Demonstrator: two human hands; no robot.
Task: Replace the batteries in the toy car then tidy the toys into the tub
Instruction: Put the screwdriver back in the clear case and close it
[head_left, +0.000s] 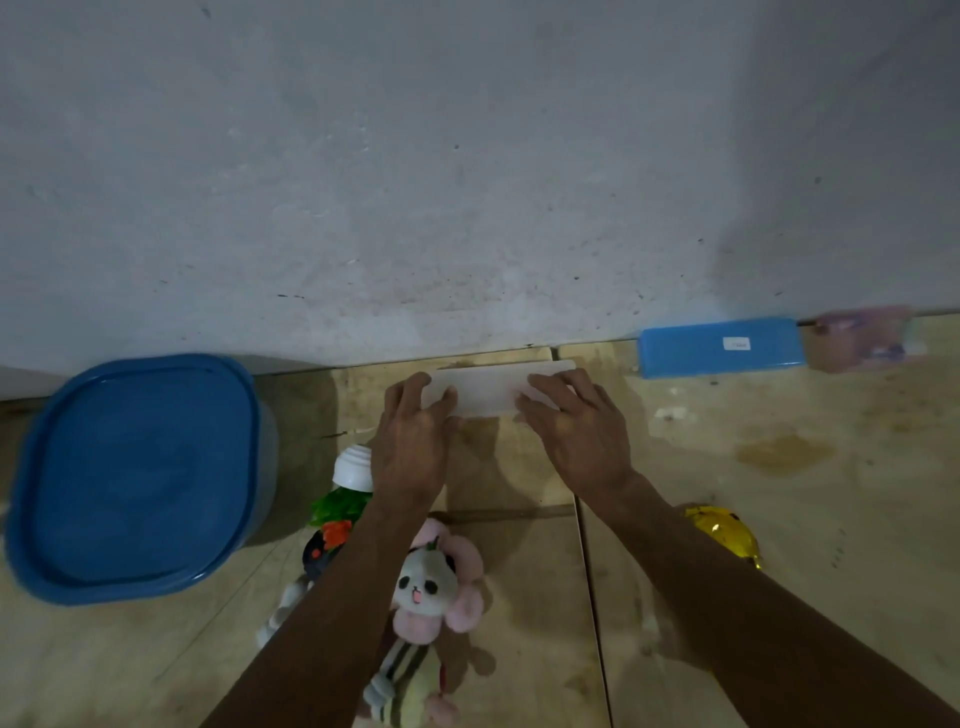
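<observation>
A flat white rectangular box (488, 389) lies on the tiled floor close to the wall. My left hand (413, 431) grips its left end, thumb on top and fingers round the edge. My right hand (576, 421) holds its right end, fingers spread over the top. The blue tub (47, 519) stands at the left with its blue lid on. Under my left forearm lie a panda plush (436, 577) with pink petals, a striped plush (405, 680) and a green and orange plant toy with a white pot (353, 467). No toy car is recognisable.
A blue rectangular box (719, 347) and a pink box (865, 338) lie against the grey wall (467, 182) at the right. A shiny yellow toy (724, 535) sits beside my right forearm. A brown stain (779, 452) marks the floor at the right.
</observation>
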